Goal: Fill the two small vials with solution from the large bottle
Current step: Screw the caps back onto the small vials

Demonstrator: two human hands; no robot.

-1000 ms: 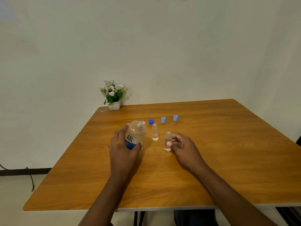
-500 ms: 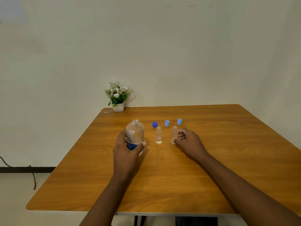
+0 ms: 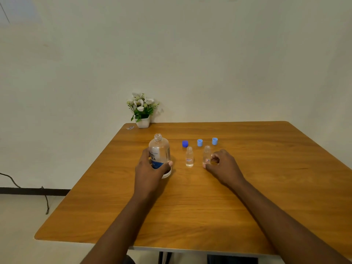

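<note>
Large bottle (image 3: pixel 159 151) stands upright on the desk (image 3: pixel 190 206), left of centre, with no cap on its neck. It is clear, with a white and blue label low on its body and a white base. Your left hand (image 3: pixel 150 172) is wrapped round its lower half from the near side. The thumb presses the right side of the label and the fingers curl round the far left.

Two small clear vials stand just to the right of the bottle, both uncapped and upright, each with a tiny red-edged label. The left vial (image 3: pixel 189 157) stands free between your two hands, touching nothing. The right vial (image 3: pixel 206 155) is pinched by your right hand (image 3: pixel 222 166). The thumb tip sits at its base and the curled fingertips rest against its right side. How full either vial is cannot be told from this view.

Three loose caps sit in a row just behind the vials. The dark blue cap (image 3: pixel 185 143) is on the left, the light blue cap (image 3: pixel 199 142) in the middle, and the second light blue cap (image 3: pixel 214 141) on the right.

Your hands are apart, each clamped on its own container, and both bare forearms reach in from the near edge.

At the far left corner of the desk a white pot of flowers (image 3: pixel 142 121) stands against a pale wall. A small clear scrap (image 3: pixel 130 127) lies just beside it. A dark cable (image 3: pixel 43 197) trails over the floor on the left.
</note>
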